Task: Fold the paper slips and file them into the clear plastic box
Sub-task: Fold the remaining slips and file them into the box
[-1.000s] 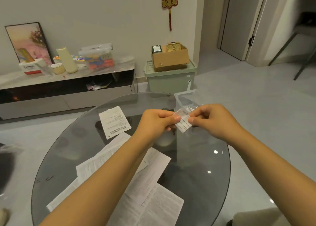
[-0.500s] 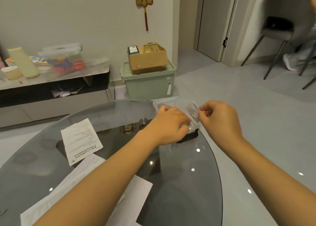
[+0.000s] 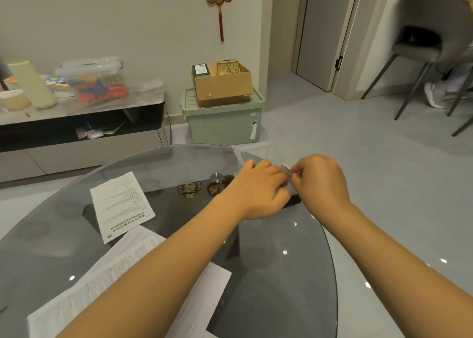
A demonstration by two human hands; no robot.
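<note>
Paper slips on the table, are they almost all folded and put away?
Not yet. The right hand pinches one small folded slip at the clear plastic box, with the left hand beside it. What the box holds cannot be seen. One flat slip and larger sheets wait unfolded on the glass table.

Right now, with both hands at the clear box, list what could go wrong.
1. The clear plastic box sits at the glass table's far rim; a push from the left hand could slide it off.
2. The folded slip, pinched by the right hand, may spring open or miss the box.
</note>
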